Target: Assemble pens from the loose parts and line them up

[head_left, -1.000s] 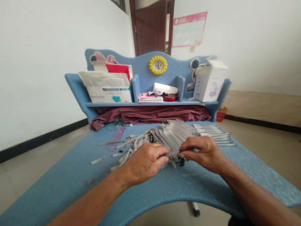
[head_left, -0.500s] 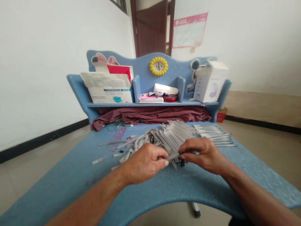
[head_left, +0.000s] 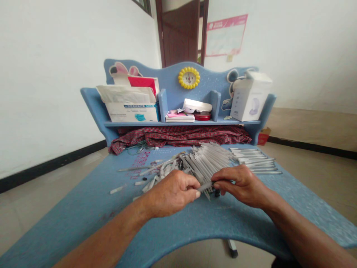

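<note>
My left hand [head_left: 178, 193] is closed, thumb and forefinger pinching a pale translucent pen cap [head_left: 205, 186]. Opposite it, my right hand [head_left: 241, 184] is closed on a thin pen, mostly hidden by the fingers; a dark bit shows at the fingertips, where pen and cap meet. Just beyond both hands lies a fanned heap of pale translucent pen barrels [head_left: 209, 158]. Loose whitish caps [head_left: 164, 173] are heaped behind my left hand. Small black pieces [head_left: 217, 193] sit below my right fingertips. A row of pens [head_left: 255, 160] lies farther right.
The blue table [head_left: 173, 238] curves inward at its front edge. A checked cloth [head_left: 178, 137] lies under the shelf [head_left: 181, 124], which holds a mask box [head_left: 134, 112], papers [head_left: 180, 117], a red tin [head_left: 202, 117] and a white box [head_left: 248, 98]. A stray cap [head_left: 116, 190] lies left.
Both hands stay in nearly the same place, still together on the pen and cap. The whole view has shifted very slightly.
</note>
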### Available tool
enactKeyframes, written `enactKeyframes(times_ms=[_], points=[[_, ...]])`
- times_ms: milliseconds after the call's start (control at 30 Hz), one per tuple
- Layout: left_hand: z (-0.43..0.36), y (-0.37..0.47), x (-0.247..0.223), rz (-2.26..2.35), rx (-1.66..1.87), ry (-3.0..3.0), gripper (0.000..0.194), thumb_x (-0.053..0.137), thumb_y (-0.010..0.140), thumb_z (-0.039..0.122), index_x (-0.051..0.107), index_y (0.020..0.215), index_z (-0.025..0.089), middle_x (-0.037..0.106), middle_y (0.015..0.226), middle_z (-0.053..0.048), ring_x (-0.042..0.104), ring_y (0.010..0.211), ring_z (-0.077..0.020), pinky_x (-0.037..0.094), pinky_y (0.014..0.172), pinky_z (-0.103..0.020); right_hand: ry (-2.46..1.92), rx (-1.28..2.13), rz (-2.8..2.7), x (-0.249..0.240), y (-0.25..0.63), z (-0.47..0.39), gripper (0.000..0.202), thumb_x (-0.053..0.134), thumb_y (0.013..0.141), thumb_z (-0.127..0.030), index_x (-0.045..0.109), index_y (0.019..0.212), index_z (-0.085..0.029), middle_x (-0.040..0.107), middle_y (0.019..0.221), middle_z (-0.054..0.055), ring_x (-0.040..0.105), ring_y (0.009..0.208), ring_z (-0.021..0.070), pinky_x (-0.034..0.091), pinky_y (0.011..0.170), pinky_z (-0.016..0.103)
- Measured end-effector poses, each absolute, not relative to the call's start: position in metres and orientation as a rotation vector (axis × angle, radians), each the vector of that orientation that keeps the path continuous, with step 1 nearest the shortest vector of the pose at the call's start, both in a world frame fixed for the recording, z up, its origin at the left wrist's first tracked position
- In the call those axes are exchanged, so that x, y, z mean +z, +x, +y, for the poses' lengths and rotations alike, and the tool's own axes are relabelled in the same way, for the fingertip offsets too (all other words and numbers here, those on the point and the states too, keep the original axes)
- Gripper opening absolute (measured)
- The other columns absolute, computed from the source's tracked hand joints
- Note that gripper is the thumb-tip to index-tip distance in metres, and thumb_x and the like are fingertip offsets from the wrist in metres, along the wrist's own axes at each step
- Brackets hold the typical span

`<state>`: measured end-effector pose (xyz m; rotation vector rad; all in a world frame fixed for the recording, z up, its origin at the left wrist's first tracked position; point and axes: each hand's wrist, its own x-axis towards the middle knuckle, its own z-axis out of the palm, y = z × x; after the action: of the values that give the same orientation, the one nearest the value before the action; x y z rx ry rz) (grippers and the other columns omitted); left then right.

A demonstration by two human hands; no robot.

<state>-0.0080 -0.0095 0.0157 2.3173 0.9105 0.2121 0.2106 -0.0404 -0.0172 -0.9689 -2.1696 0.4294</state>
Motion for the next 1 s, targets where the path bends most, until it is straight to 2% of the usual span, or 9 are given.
enactKeyframes(times_ms=[267,400,467,533,667,733,867,933,1000], points=[[-0.0080,-0.0088,0.0117,0.882,0.229,2.336,0.018,0.050,0.077,0.022,0.067,0.076,0.015,0.047,0.058,0.004,0.043,0.056,-0.0091,0.029,0.052,-0.019,-1.102,0.752,-2.119,-0.0179,0.2097,-0.0394,0.036,0.045,0.092,-0.036,0.061,0.068,-0.013,0.057,0.058,0.000,0.052,0.048,0.0074,0.040,0.045,0.018],[-0.0079,-0.0086,0.0120,0.896,0.255,2.319,0.019,0.049,0.078,0.022,0.066,0.076,0.014,0.047,0.058,0.004,0.042,0.055,-0.0086,0.028,0.051,-0.020,-1.082,0.791,-2.027,-0.0184,0.2130,-0.0391,0.027,0.055,0.087,-0.038,0.062,0.093,-0.013,0.060,0.065,0.001,0.054,0.052,0.0089,0.043,0.049,0.019],[-0.0081,-0.0085,0.0123,0.903,0.260,2.316,0.019,0.048,0.079,0.023,0.065,0.076,0.014,0.046,0.058,0.004,0.042,0.055,-0.0085,0.027,0.051,-0.020,-1.078,0.792,-1.982,-0.0181,0.2135,-0.0396,0.027,0.061,0.083,-0.037,0.061,0.097,-0.014,0.061,0.065,0.000,0.055,0.052,0.0093,0.044,0.051,0.020],[-0.0083,-0.0084,0.0122,0.903,0.255,2.318,0.019,0.048,0.079,0.023,0.066,0.077,0.014,0.046,0.058,0.004,0.041,0.055,-0.0085,0.027,0.050,-0.020,-1.066,0.793,-1.989,-0.0176,0.2127,-0.0400,0.024,0.060,0.083,-0.038,0.061,0.087,-0.014,0.061,0.063,0.000,0.055,0.052,0.0090,0.044,0.051,0.020],[-0.0084,-0.0082,0.0118,0.888,0.255,2.336,0.019,0.049,0.078,0.023,0.066,0.076,0.014,0.047,0.058,0.004,0.042,0.055,-0.0088,0.028,0.051,-0.020,-1.065,0.779,-2.050,-0.0173,0.2115,-0.0396,0.039,0.049,0.089,-0.043,0.061,0.068,-0.013,0.057,0.057,0.000,0.052,0.048,0.0074,0.040,0.046,0.018],[-0.0081,-0.0085,0.0118,0.888,0.263,2.345,0.018,0.050,0.078,0.023,0.066,0.075,0.014,0.048,0.057,0.004,0.042,0.055,-0.0090,0.028,0.051,-0.020,-1.072,0.777,-2.063,-0.0175,0.2121,-0.0394,0.039,0.049,0.089,-0.043,0.061,0.069,-0.013,0.056,0.057,0.000,0.051,0.048,0.0074,0.040,0.046,0.018],[-0.0080,-0.0088,0.0119,0.898,0.262,2.347,0.019,0.050,0.078,0.023,0.066,0.077,0.014,0.049,0.058,0.004,0.043,0.056,-0.0092,0.029,0.052,-0.020,-1.060,0.776,-2.006,-0.0192,0.2122,-0.0401,0.023,0.060,0.084,-0.038,0.062,0.085,-0.014,0.058,0.061,-0.001,0.053,0.049,0.0079,0.043,0.047,0.018],[-0.0083,-0.0084,0.0119,0.902,0.247,2.343,0.019,0.049,0.078,0.023,0.065,0.077,0.014,0.048,0.058,0.004,0.043,0.056,-0.0093,0.029,0.052,-0.020,-1.053,0.765,-2.012,-0.0205,0.2108,-0.0400,0.023,0.058,0.085,-0.037,0.061,0.081,-0.015,0.059,0.061,-0.001,0.053,0.050,0.0076,0.043,0.047,0.018],[-0.0085,-0.0081,0.0120,0.902,0.235,2.339,0.018,0.049,0.078,0.023,0.065,0.075,0.014,0.048,0.058,0.004,0.043,0.056,-0.0092,0.030,0.051,-0.020,-1.066,0.749,-2.044,-0.0214,0.2098,-0.0395,0.032,0.051,0.089,-0.039,0.060,0.070,-0.014,0.057,0.058,-0.001,0.052,0.049,0.0071,0.041,0.046,0.018]])
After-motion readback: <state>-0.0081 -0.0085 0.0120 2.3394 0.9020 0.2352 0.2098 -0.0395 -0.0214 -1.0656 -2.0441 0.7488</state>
